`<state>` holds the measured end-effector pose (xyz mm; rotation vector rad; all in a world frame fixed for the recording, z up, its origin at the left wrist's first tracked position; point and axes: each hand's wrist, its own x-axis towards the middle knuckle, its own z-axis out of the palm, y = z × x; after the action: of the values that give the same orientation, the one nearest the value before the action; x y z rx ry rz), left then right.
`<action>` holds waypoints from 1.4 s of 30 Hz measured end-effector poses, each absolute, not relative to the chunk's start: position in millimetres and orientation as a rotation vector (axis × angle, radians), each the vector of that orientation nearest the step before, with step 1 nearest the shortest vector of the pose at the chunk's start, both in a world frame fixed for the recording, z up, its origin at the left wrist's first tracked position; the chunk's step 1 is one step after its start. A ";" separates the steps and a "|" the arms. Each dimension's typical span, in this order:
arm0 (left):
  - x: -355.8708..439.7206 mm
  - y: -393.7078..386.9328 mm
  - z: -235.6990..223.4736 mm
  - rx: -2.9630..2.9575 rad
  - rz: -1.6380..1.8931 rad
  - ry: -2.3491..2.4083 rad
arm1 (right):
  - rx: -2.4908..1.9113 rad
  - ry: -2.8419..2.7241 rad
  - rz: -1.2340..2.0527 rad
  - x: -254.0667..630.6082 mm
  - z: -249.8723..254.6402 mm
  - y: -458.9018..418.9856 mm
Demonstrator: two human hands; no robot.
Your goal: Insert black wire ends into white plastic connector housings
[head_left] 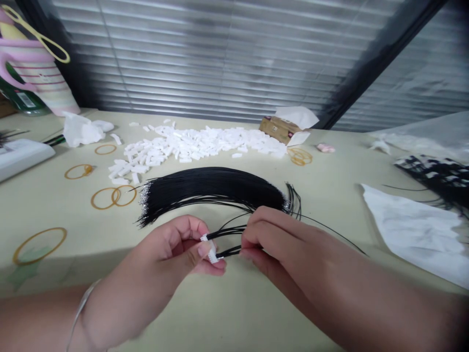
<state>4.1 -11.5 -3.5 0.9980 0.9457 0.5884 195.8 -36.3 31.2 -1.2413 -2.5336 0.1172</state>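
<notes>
Your left hand [146, 274] pinched the white plastic connector [212, 253], apparently for steadiness; your right hand [293, 249] clamped thin black wires [227, 231].

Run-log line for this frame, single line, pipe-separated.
left hand: holding white plastic connector | right hand: fingers on thin black wires | behind: black wire bundle, white connector pile

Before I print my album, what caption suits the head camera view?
Left hand holding a white plug, right hand pinching its black wires, near scattered white pieces.
</notes>
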 end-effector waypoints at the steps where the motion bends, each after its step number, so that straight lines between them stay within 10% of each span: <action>1: 4.0 -11.6 -3.7 0.993 0.592 0.942 | -1.254 -2.537 0.132 195.9 31.1 -36.8; 42: 3.9 -11.0 11.0 0.745 0.541 0.680 | -1.097 -2.649 0.027 195.6 36.9 -47.8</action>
<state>3.9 -11.0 11.0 0.7454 0.6801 0.5409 195.6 -47.8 36.9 -1.0974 -2.6487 0.0266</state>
